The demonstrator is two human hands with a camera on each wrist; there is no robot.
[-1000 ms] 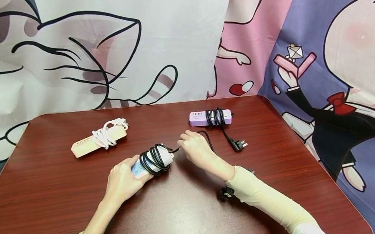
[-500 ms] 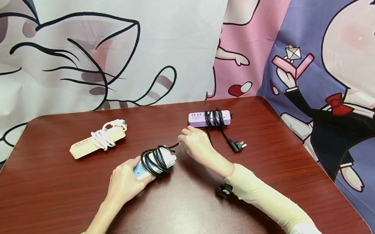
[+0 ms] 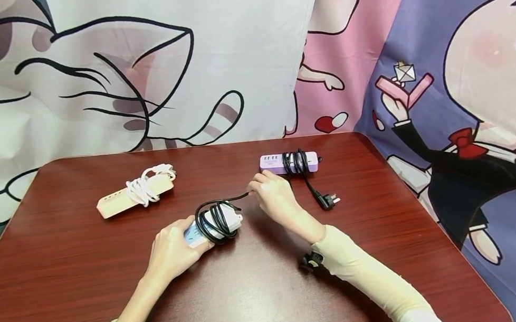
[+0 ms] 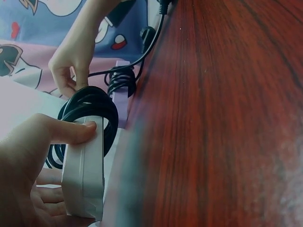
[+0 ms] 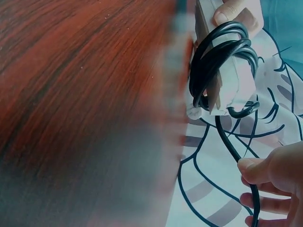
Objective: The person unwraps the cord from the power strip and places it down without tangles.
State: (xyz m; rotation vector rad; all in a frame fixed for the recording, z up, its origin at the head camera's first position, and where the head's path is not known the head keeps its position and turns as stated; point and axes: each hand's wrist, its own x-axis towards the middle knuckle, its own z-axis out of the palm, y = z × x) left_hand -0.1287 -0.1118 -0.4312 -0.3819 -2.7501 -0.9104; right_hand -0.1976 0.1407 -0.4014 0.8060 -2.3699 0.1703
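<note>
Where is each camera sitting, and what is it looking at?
Head: looks down at the table; both hands and sleeves show.
Left wrist: behind the left hand, gripping the white power strip.
Right wrist: beside the right hand, pinching the black cord.
All three share the cord-wrapped strip.

Likely staged recording corner: cartoon curtains [image 3: 179, 58] behind red-brown wooden table [image 3: 60, 268].
</note>
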